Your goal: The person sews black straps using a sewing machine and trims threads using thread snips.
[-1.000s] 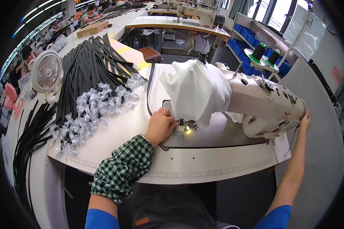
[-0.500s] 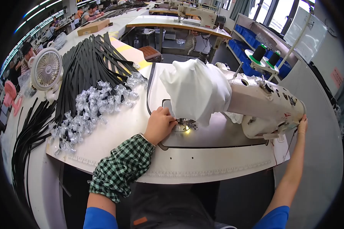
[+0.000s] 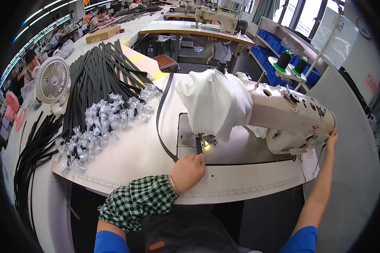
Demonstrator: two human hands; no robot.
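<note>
My left hand [image 3: 188,172] is closed on a black strap [image 3: 199,145] at the front of the sewing machine's bed. One stretch of strap runs from my fingers to the lit needle area; another length [image 3: 159,114] loops up along the left. Over the sewing machine [image 3: 291,111], a white cloth cover [image 3: 217,99] drapes the head and hides the upper needle parts. My right hand [image 3: 332,138] grips the handwheel at the machine's right end, its fingers partly hidden behind it. A green checked sleeve covers my left forearm.
Black straps [image 3: 101,71] with plastic-wrapped ends [image 3: 109,116] lie on the table's left. More straps [image 3: 33,147] hang off the side near a white fan [image 3: 52,80]. Thread cones [image 3: 283,61] stand behind the machine. A co-worker [image 3: 31,63] sits far left.
My left hand has drawn back from the needle toward the front edge and slightly right, bringing the strap into view. My right hand stays at the handwheel.
</note>
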